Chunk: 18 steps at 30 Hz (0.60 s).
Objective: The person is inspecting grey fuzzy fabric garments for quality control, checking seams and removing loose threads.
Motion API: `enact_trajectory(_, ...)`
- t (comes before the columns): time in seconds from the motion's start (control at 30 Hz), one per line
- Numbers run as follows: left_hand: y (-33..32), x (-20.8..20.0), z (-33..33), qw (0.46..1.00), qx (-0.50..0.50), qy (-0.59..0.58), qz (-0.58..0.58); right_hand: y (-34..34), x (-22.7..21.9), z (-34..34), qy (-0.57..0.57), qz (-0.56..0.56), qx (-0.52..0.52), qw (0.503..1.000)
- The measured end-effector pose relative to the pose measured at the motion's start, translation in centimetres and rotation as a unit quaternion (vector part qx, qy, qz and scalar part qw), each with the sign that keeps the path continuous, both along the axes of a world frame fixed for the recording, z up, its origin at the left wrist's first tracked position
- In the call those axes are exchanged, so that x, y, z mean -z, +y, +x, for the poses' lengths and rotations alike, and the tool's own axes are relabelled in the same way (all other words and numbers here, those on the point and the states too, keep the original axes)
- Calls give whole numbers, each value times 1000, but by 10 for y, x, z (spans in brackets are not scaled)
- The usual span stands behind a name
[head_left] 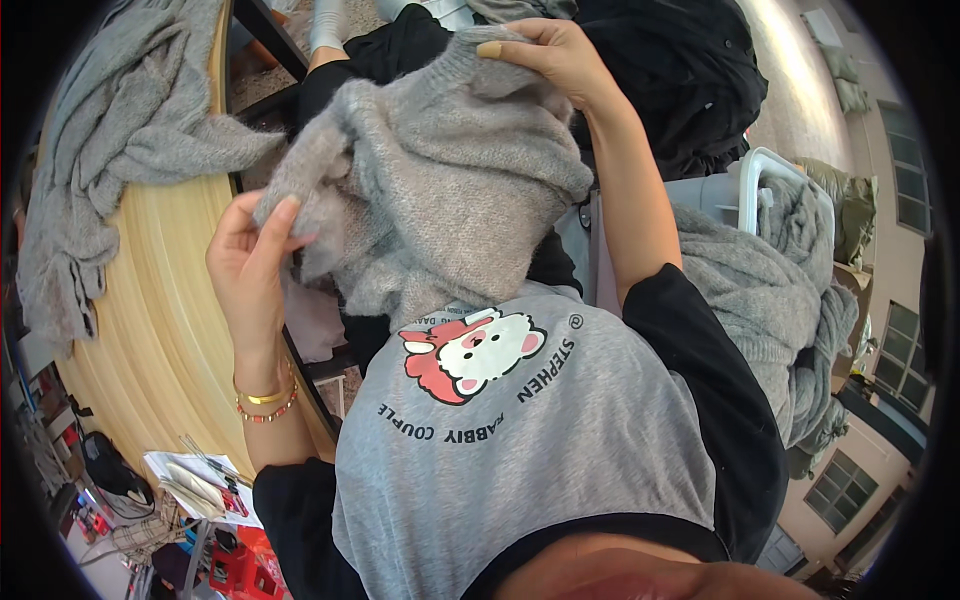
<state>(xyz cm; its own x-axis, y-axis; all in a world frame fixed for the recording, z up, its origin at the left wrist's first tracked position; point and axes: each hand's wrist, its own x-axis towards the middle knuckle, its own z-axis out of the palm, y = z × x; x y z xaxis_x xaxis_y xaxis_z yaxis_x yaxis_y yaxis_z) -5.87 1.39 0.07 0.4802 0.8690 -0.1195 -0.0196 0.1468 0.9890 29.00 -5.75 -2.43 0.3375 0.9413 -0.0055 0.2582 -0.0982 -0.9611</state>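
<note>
A fuzzy grey knit sweater point(450, 190) hangs bunched between my two hands, over my lap. My left hand point(250, 260) is closed on a narrow part of it, perhaps a sleeve, with thumb and fingers pinched together. Farther off, my right hand point(550, 60) grips its ribbed edge, thumb on top; a tan cover sits on that thumb's tip. Folds hide much of the garment's shape. Another grey knit garment point(150, 140) lies on the wooden table to the left, one part of it stretching toward the sweater.
The light wood table point(160, 330) runs along my left, with papers and small tools point(205, 485) near its close end. At my right stands a pale plastic bin point(750, 190) beside heaped grey knits point(760, 310). Black clothing point(660, 80) is piled at the far right.
</note>
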Motion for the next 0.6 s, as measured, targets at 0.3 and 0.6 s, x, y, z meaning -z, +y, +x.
enact_trajectory(0.3,-3,-9,48,976,-5,-56,212,-25,-74,-81,-244,136,-216,936)
enact_trajectory(0.6,-26,-4,56,990,93,-1,103,-41,-45,-109,-458,391,-156,783)
